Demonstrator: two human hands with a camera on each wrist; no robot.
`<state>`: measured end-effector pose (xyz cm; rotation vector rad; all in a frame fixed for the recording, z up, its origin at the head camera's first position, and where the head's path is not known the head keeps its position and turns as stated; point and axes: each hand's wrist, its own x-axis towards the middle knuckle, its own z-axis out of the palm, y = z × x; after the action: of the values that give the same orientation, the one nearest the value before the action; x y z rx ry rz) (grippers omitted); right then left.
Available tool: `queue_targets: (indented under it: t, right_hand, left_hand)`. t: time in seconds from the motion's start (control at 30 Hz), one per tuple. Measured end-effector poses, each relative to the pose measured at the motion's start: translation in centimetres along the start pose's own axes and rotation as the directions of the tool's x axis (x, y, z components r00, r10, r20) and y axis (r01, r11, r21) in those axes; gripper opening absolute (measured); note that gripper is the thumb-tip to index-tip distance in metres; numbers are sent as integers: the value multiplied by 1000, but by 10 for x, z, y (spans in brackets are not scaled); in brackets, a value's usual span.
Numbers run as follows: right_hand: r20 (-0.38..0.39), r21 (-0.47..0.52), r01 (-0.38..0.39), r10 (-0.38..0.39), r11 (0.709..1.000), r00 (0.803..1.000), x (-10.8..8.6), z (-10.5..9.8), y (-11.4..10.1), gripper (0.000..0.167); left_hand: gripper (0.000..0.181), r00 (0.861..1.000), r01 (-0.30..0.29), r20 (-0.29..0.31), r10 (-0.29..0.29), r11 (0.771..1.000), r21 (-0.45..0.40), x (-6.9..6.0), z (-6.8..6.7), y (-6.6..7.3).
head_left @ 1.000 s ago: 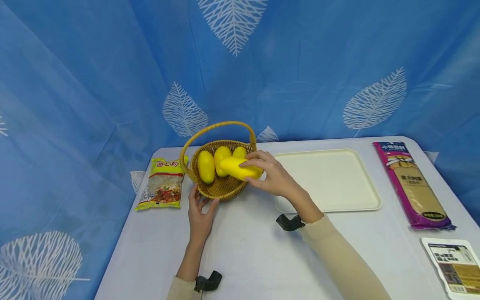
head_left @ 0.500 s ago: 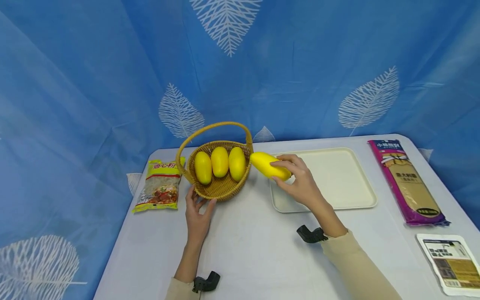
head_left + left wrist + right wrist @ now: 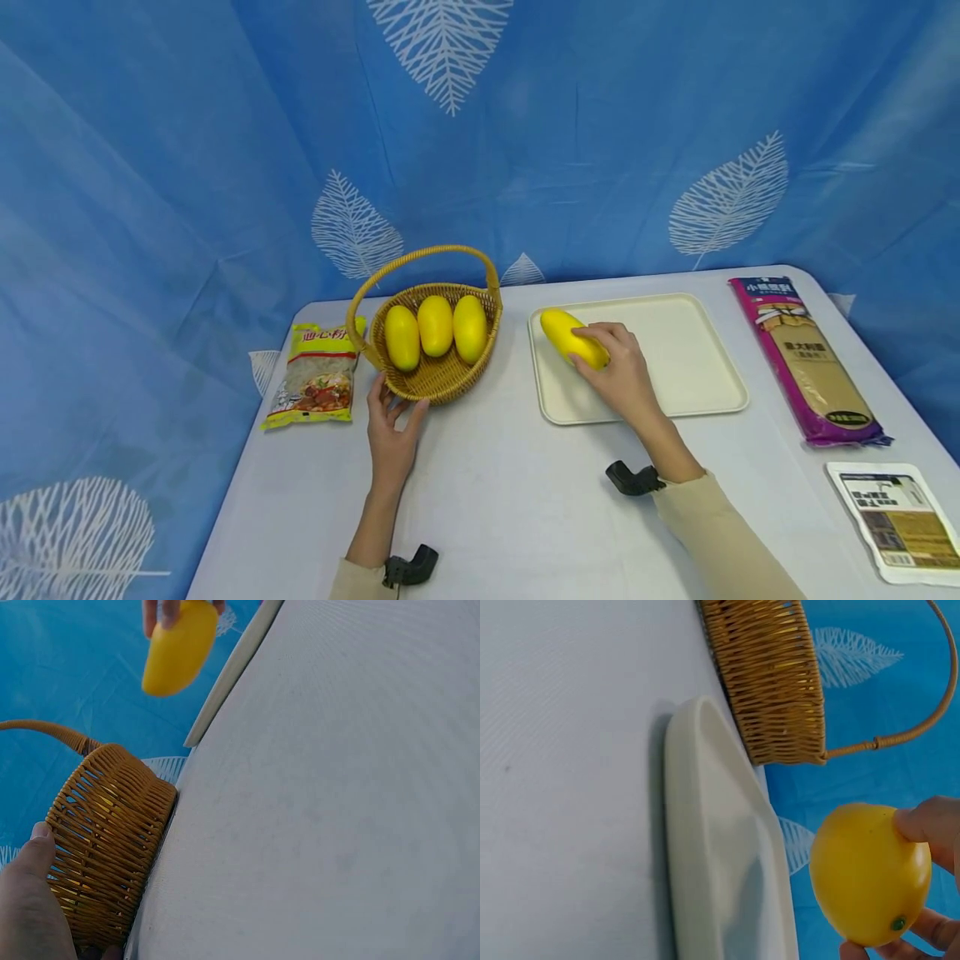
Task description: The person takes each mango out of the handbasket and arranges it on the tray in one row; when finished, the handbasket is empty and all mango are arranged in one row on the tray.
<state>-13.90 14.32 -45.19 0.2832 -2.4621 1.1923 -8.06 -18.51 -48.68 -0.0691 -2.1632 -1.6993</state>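
Note:
In the head view, my right hand (image 3: 622, 371) grips a yellow mango (image 3: 564, 332) above the left part of a cream tray (image 3: 705, 358). The right wrist view shows the thumb and fingers around the mango (image 3: 862, 870), its green stem end facing the camera. A wicker basket (image 3: 438, 385) with a tall handle stands to the left, holding three more mangoes (image 3: 435, 327). My left hand (image 3: 392, 442) rests with spread fingers against the basket's near side. From the left wrist, its thumb lies at the rim of the basket (image 3: 112, 832); the other fingers are mostly hidden.
A yellow-edged noodle packet (image 3: 318, 375) lies left of the basket. Right of the tray are a long purple pasta bag (image 3: 813, 358) and a white-edged flat packet (image 3: 896, 521). Behind the white table (image 3: 510, 500) hangs a blue leaf-patterned curtain (image 3: 600, 167).
My right hand has carried the mango rightward from over the basket to over the tray. The left hand stays against the basket. The head view has shifted slightly.

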Motion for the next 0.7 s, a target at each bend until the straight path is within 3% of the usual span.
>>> queue_targets:
  t: [0.47, 0.7]
  right_hand:
    - [-13, -46, -97, 96, 994, 995, -8, 12, 17, 35]
    - [-22, -62, -95, 93, 994, 995, -10, 17, 17, 35]
  left_hand:
    - [74, 1000, 11, 3, -11, 1000, -23, 0, 0, 2]
    - [74, 1000, 14, 3, -14, 1000, -14, 0, 0, 3]
